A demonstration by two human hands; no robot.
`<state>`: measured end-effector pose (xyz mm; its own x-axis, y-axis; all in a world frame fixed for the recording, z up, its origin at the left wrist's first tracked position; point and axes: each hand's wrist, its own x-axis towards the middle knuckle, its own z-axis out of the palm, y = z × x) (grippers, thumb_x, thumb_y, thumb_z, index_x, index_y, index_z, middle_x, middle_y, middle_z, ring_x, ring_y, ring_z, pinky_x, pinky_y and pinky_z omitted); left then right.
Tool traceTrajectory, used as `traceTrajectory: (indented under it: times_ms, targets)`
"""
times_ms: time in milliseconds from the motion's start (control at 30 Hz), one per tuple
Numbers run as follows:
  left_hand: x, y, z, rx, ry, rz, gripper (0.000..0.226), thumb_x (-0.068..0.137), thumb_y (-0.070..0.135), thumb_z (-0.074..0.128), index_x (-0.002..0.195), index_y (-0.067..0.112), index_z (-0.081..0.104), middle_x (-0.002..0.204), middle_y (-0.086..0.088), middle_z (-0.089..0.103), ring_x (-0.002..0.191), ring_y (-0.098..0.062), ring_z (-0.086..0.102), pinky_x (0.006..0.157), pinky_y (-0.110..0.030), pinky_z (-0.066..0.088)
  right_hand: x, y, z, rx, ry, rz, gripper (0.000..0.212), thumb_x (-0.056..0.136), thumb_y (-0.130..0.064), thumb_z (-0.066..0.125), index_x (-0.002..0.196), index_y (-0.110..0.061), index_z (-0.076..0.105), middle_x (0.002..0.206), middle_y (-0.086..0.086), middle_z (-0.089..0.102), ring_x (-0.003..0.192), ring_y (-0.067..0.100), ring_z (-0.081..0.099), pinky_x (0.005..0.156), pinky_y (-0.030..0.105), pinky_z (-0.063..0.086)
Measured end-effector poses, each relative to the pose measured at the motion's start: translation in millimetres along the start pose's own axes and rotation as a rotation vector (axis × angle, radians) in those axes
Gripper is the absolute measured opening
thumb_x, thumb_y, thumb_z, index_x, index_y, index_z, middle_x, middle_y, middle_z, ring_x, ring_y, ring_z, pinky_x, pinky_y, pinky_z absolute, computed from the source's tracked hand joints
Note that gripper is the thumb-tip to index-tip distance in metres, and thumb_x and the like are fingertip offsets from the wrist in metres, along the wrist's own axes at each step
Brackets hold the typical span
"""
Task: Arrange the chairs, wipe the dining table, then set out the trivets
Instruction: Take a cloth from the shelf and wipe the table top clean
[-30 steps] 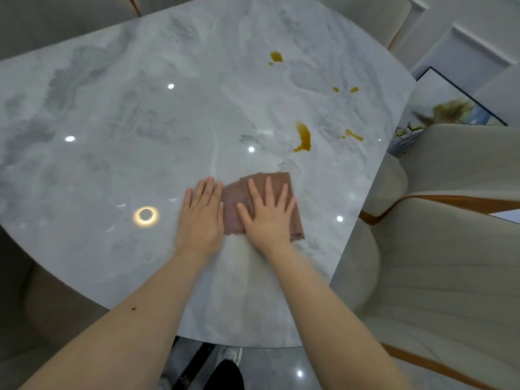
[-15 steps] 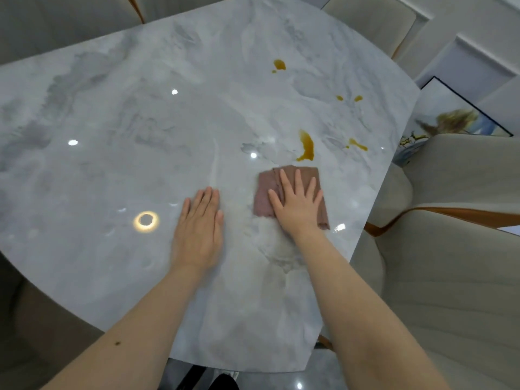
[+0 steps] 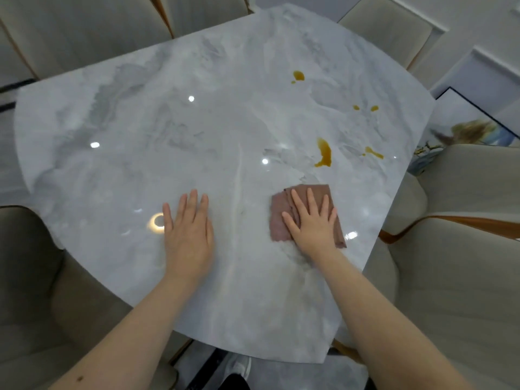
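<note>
The glossy grey marble dining table (image 3: 140, 142) fills most of the view. My right hand (image 3: 313, 225) lies flat, fingers spread, pressing a folded brown cloth (image 3: 277, 220) onto the table's right side. My left hand (image 3: 188, 235) rests palm-down on the bare tabletop, a hand's width left of the cloth, holding nothing. Just beyond the cloth is a long amber spill (image 3: 324, 153). Smaller amber drops (image 3: 373, 152) lie to its right, a pair (image 3: 365, 108) further back, and one spot (image 3: 298, 76) near the far edge. No trivets are visible.
Cream upholstered chairs with orange-brown trim surround the table: one at the right (image 3: 455, 277), one at the near left (image 3: 33, 291), others at the back (image 3: 84, 29) and back right (image 3: 388, 32). A framed picture (image 3: 467, 130) leans low at the right.
My right hand has slid the cloth to the right, away from my left hand, which stayed in place on the table. A damp streak shows where the cloth passed.
</note>
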<state>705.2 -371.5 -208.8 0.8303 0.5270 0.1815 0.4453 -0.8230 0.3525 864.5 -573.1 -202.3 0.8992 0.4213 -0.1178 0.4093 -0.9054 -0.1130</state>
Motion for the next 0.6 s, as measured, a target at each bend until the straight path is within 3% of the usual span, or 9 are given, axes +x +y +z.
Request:
traceTrajectory:
  times_ms: [100, 267, 400, 500, 600]
  targets:
    - [-12.9, -14.4, -2.1, 0.016, 0.0, -0.041, 0.054, 0.091, 0.018, 0.024, 0.134, -0.004, 0.047, 0.142, -0.022, 0.044, 0.132, -0.038, 0.041, 0.113, -0.045, 0.007, 33.8, -71.0, 8.7, 0.024, -0.003, -0.022, 0.063, 0.093, -0.062, 0.031, 0.15, -0.043, 0.012, 0.161, 0.001, 0.005, 0.145, 0.042, -0.001, 0.114, 0.06, -0.005]
    - [-31.1, -28.9, -3.5, 0.009, -0.01, -0.132, 0.053, 0.088, 0.01, 0.029, 0.136, -0.009, 0.042, 0.143, -0.025, 0.041, 0.136, -0.038, 0.035, 0.115, -0.043, 0.009, -11.9, -148.4, 25.3, 0.034, 0.007, -0.336, 0.062, 0.092, -0.061, 0.034, 0.149, -0.042, 0.02, 0.16, 0.001, 0.013, 0.144, 0.044, -0.001, 0.114, 0.059, -0.007]
    - [-35.5, -26.5, -7.9, -0.018, -0.025, -0.122, 0.052, 0.089, 0.008, 0.03, 0.135, -0.01, 0.042, 0.142, -0.026, 0.042, 0.135, -0.038, 0.036, 0.115, -0.045, 0.013, -95.5, -111.0, 31.2, 0.059, 0.019, -0.461, 0.059, 0.092, -0.059, 0.034, 0.148, -0.044, 0.023, 0.159, -0.003, 0.017, 0.146, 0.038, 0.003, 0.116, 0.057, -0.002]
    - [-36.2, -15.9, -9.7, -0.029, -0.076, -0.076, 0.052, 0.088, 0.01, 0.027, 0.134, -0.01, 0.045, 0.14, -0.025, 0.045, 0.133, -0.039, 0.039, 0.114, -0.048, 0.017, -145.5, -48.6, 28.6, 0.004, -0.033, -0.391, 0.059, 0.094, -0.063, 0.027, 0.148, -0.049, 0.008, 0.16, -0.01, 0.002, 0.147, 0.029, -0.011, 0.116, 0.052, -0.008]
    - [-34.1, 6.9, -5.8, -0.074, -0.171, 0.012, 0.058, 0.088, 0.017, 0.02, 0.131, -0.008, 0.048, 0.137, -0.025, 0.048, 0.131, -0.04, 0.042, 0.112, -0.051, 0.023, -154.6, 1.8, 19.8, -0.024, -0.068, -0.24, 0.058, 0.09, -0.07, 0.013, 0.144, -0.055, -0.002, 0.157, -0.015, -0.009, 0.146, 0.03, -0.013, 0.117, 0.048, -0.013]
